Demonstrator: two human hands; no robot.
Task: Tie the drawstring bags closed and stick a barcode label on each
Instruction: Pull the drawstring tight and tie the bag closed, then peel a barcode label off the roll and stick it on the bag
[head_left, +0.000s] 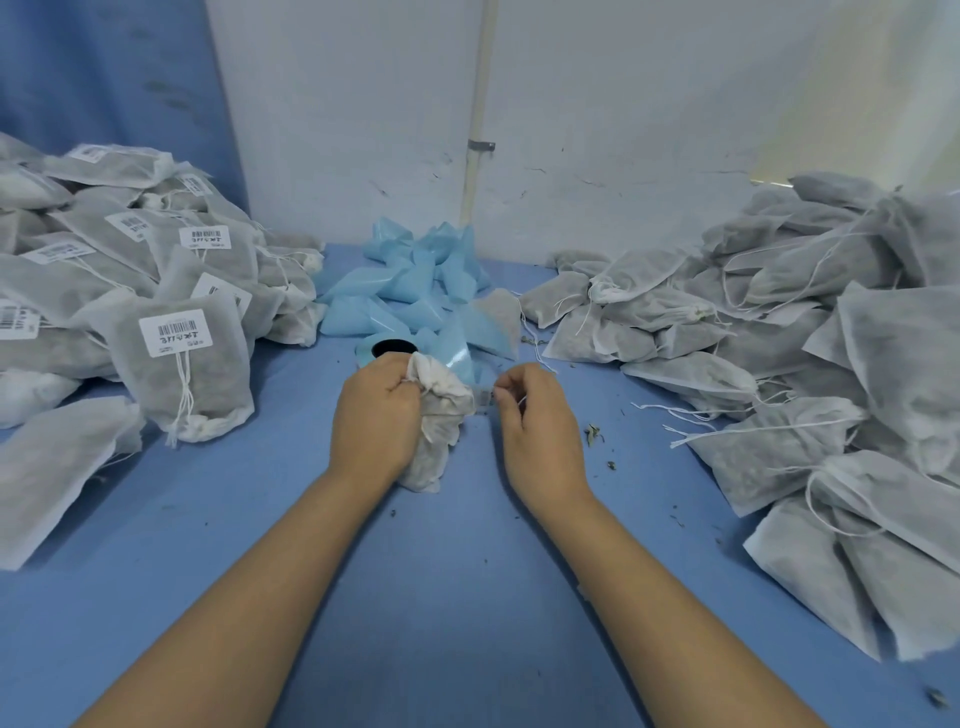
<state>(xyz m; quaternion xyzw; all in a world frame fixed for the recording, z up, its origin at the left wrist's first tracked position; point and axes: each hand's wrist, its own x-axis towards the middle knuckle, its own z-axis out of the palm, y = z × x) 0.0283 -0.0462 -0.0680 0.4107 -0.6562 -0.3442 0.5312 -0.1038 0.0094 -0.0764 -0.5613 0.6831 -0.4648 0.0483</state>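
I see the left hand (376, 415) gripping the gathered neck of a drawstring bag (441, 431) between both hands, while the right hand (535, 415) pinches its string (521, 402). Beyond the left hand lie labelled bags (176, 364), beyond the right unlabelled bags (779, 312).

Table (467, 597): blue matte top, spread across the lower view and carried back to the wall. Small dark flecks (595, 434) are scattered over it, mostly right of centre.

Wall (649, 104): white and painted, marked with scuffs and fine cracks along its lower part.

Pipe (482, 78): pale and vertical, set against the wall near centre and held by a metal clamp (481, 146).

Blue surface (104, 78): placed at upper left, beside the white wall, with dark smudges on it. Whether it is a curtain or a panel cannot be told.

Light: soft and even. A yellowish patch (872, 104) is seen on the wall at upper right.
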